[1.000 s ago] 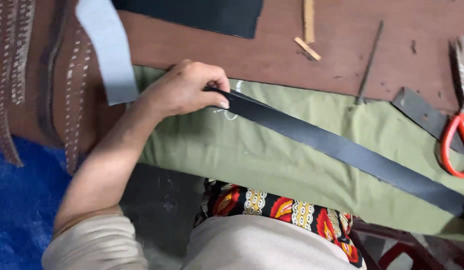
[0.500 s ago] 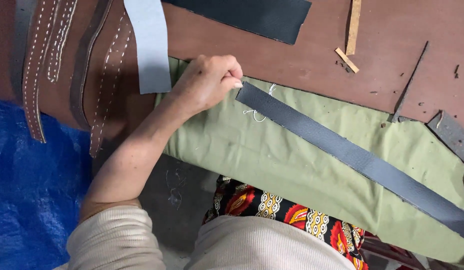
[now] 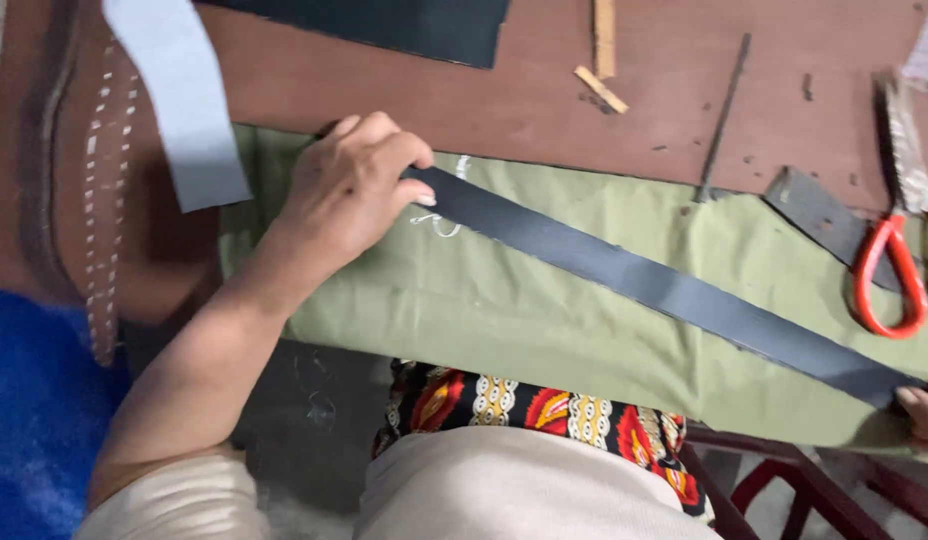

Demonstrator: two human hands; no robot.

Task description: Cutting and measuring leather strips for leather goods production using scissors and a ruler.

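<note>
A long black strip [image 3: 664, 285] lies slantwise across an olive green cloth [image 3: 504, 310] on a brown table. My left hand [image 3: 354, 180] rests on the strip's upper left end, fingers curled over it and pressing it onto the cloth. My right hand [image 3: 924, 415] shows only as fingertips at the lower right edge, touching the strip's other end. Whether that hand grips the strip is hidden by the frame edge.
Red-handled scissors [image 3: 889, 275] lie at the right beside a short dark strip piece [image 3: 819, 215]. A thin metal rod [image 3: 724, 115], wooden slivers [image 3: 602, 60], a black sheet [image 3: 404, 25], a pale grey strip [image 3: 184, 100] and stitched brown leather [image 3: 94, 200] lie farther back and left.
The view has shifted. My left hand has slid back onto the strip's upper left end, covering it. My right fingertips have come into view at the strip's lower right end.
</note>
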